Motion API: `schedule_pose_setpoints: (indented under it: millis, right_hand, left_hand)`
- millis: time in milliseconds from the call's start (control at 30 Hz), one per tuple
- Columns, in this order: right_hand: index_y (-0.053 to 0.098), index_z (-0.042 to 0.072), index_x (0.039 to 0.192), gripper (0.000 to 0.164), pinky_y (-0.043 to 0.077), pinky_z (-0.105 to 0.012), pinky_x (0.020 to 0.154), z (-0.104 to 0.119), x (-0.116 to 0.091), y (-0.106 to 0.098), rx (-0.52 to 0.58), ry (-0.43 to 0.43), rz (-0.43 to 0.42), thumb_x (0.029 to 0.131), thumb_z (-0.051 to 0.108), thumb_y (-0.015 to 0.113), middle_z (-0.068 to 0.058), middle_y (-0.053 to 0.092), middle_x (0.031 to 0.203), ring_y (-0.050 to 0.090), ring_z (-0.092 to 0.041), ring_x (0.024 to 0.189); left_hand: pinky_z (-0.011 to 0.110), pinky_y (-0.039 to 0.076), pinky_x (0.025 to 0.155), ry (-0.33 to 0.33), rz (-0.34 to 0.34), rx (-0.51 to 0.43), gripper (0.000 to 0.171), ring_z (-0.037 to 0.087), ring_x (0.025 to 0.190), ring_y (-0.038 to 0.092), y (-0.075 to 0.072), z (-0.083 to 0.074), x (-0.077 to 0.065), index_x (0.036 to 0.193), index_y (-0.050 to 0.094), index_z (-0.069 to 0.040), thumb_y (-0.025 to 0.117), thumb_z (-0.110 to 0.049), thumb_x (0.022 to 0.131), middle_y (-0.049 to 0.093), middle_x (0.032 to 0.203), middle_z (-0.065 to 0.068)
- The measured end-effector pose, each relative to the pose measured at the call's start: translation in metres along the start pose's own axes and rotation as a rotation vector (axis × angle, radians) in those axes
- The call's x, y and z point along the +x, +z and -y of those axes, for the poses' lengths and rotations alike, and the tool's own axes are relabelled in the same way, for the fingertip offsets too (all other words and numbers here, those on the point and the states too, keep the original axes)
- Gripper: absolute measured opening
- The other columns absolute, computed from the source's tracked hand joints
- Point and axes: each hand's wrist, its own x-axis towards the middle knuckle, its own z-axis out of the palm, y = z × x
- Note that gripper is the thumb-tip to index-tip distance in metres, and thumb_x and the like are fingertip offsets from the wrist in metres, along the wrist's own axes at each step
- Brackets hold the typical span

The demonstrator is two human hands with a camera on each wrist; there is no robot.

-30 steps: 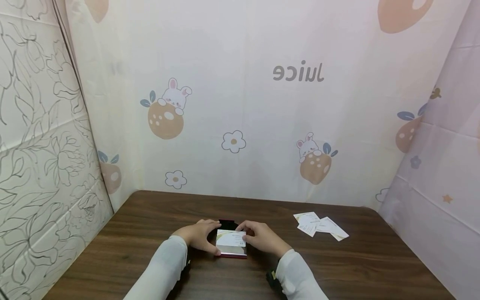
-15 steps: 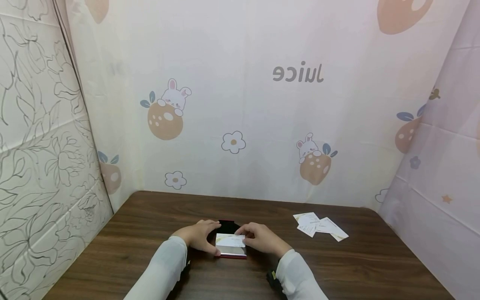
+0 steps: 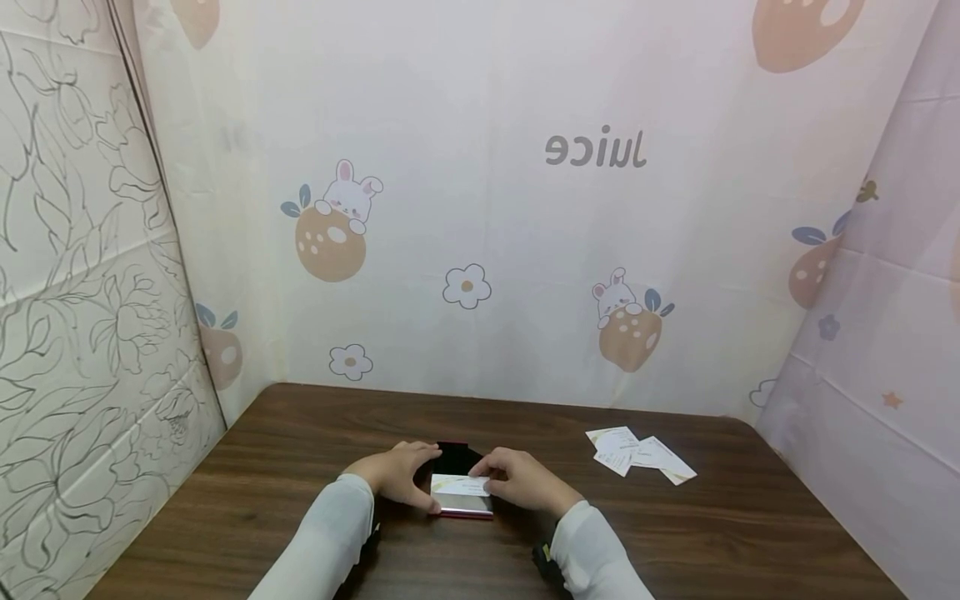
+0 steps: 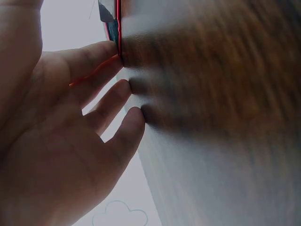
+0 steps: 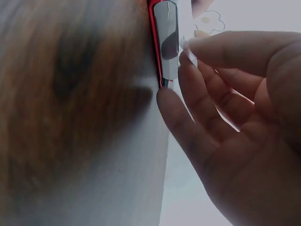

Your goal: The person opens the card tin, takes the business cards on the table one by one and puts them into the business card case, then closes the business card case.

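Observation:
A business card case lies opened out on the table, its black lid (image 3: 453,458) on the far side and its silver, red-edged body (image 3: 465,503) nearest the person. My left hand (image 3: 393,473) holds the case at its left side, thumb by the near corner and index finger by the far part. In the left wrist view, other fingers of the left hand (image 4: 70,122) rest on the wood. Between thumb and fingertip my right hand (image 3: 525,480) pinches the right end of a white business card (image 3: 452,484), which overlaps the silver body. Another right-hand fingertip (image 5: 164,92) touches the case's edge.
Several white business cards (image 3: 615,446) lie overlapping on the table (image 3: 322,533) at the right, beyond the right hand. A printed curtain (image 3: 465,208) hangs along the table's back edge, with more curtain at both sides.
The card's far edge has come toward the person, so its visible part is narrower and more of the black lid shows. The left hand and the case have stayed put.

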Motion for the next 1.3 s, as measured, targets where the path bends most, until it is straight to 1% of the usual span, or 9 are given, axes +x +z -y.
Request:
schedule_pose_setpoints:
  millis: [133,267,467,533,700,867,1133,1233,1300]
  right_hand:
    - [0.073,0.015,0.112,0.017,0.050,-0.039,0.089,-0.0002,-0.0002,0.0000,-0.001,0.004,0.012,0.098,0.012,0.064,0.005,0.065,0.110,0.061,-0.015,0.103]
    - [0.074,0.014,0.115,0.020,0.050,-0.038,0.087,-0.0004,-0.0013,-0.0011,0.016,0.026,0.049,0.099,0.015,0.062,0.006,0.063,0.111,0.059,-0.016,0.103]
    - [0.073,0.010,0.121,0.025,0.050,-0.033,0.085,-0.0002,-0.0016,-0.0023,-0.026,0.008,0.105,0.100,0.015,0.061,0.004,0.060,0.113,0.057,-0.012,0.099]
    - [0.072,0.009,0.122,0.025,0.050,-0.033,0.084,0.0009,-0.0022,-0.0030,-0.036,0.002,0.116,0.100,0.015,0.061,0.002,0.059,0.113,0.057,-0.012,0.098]
    - [0.071,0.010,0.124,0.027,0.049,-0.034,0.083,0.0037,-0.0041,-0.0038,-0.041,0.012,0.128,0.100,0.015,0.061,0.001,0.057,0.113,0.055,-0.011,0.094]
    - [0.070,0.008,0.124,0.027,0.048,-0.034,0.083,0.0044,-0.0044,-0.0025,-0.014,0.021,0.135,0.098,0.013,0.062,0.000,0.058,0.113,0.053,-0.011,0.093]
    - [0.069,0.007,0.125,0.030,0.046,-0.029,0.078,0.0030,-0.0041,-0.0014,0.019,0.020,0.146,0.096,0.012,0.065,-0.001,0.057,0.113,0.050,-0.009,0.087]
    - [0.068,0.006,0.126,0.030,0.047,-0.030,0.080,0.0021,-0.0036,-0.0010,0.022,0.012,0.146,0.096,0.013,0.065,-0.002,0.058,0.114,0.052,-0.011,0.090]
    - [0.067,0.007,0.127,0.031,0.048,-0.032,0.083,0.0017,-0.0037,-0.0009,0.019,0.018,0.144,0.098,0.016,0.064,-0.001,0.058,0.116,0.054,-0.013,0.094]
  left_hand:
    - [0.055,0.038,0.106,0.000,-0.002,0.003,0.091,0.032,0.139,0.037,0.0010,0.0000,0.0001,0.149,0.046,-0.009,0.081,-0.049,0.075,0.043,0.151,0.009]
    - [0.055,0.038,0.106,0.002,-0.001,0.003,0.091,0.031,0.139,0.037,0.0012,0.0002,0.0003,0.150,0.046,-0.010,0.082,-0.049,0.075,0.043,0.152,0.008]
    - [0.055,0.038,0.106,-0.005,0.003,0.005,0.092,0.031,0.139,0.036,0.0010,0.0000,0.0004,0.150,0.045,-0.011,0.082,-0.050,0.076,0.042,0.152,0.007]
    - [0.055,0.039,0.105,-0.007,0.003,0.005,0.092,0.031,0.140,0.036,0.0009,0.0000,0.0003,0.150,0.045,-0.011,0.082,-0.050,0.076,0.042,0.152,0.007]
    - [0.056,0.038,0.105,-0.004,-0.001,0.004,0.092,0.032,0.140,0.035,-0.0001,0.0002,-0.0004,0.150,0.045,-0.011,0.082,-0.050,0.076,0.042,0.152,0.008]
    - [0.056,0.039,0.105,-0.013,-0.002,0.005,0.092,0.032,0.140,0.035,0.0012,0.0005,-0.0006,0.150,0.045,-0.012,0.082,-0.050,0.075,0.043,0.152,0.008]
    - [0.057,0.040,0.103,-0.013,-0.007,0.008,0.092,0.032,0.140,0.036,0.0023,0.0011,-0.0004,0.150,0.046,-0.012,0.083,-0.049,0.074,0.043,0.151,0.008]
    - [0.057,0.040,0.103,-0.006,-0.011,0.007,0.092,0.032,0.140,0.036,0.0022,0.0014,-0.0003,0.149,0.046,-0.011,0.083,-0.049,0.074,0.044,0.151,0.009]
    - [0.057,0.040,0.103,-0.002,-0.010,0.005,0.092,0.032,0.140,0.036,0.0020,0.0013,-0.0004,0.149,0.046,-0.011,0.083,-0.048,0.074,0.044,0.151,0.009]
